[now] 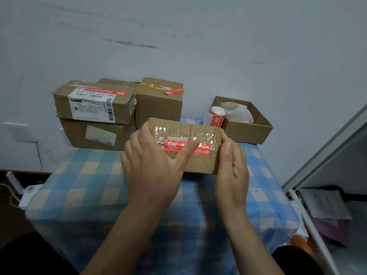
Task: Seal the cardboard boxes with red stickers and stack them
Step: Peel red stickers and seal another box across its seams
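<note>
A flat cardboard box (200,133) wrapped in clear tape sits in the middle of the checked table, a red sticker (202,148) across its top. My left hand (151,161) holds the box's left end, its thumb pressing flat on the sticker. My right hand (232,165) holds the right end with fingers along the side. At the back left stand two stacked boxes (93,114); the upper one bears a red sticker (106,91). A taller box (158,104) beside them also carries a red sticker (173,91). A roll of red stickers (216,117) stands behind the box.
An open cardboard tray (248,130) with white paper stands at the back right. The blue checked tablecloth (89,185) covers a small table against the wall. A white shelf unit (327,175) with papers is to the right. A white device and cable lie on the floor at left.
</note>
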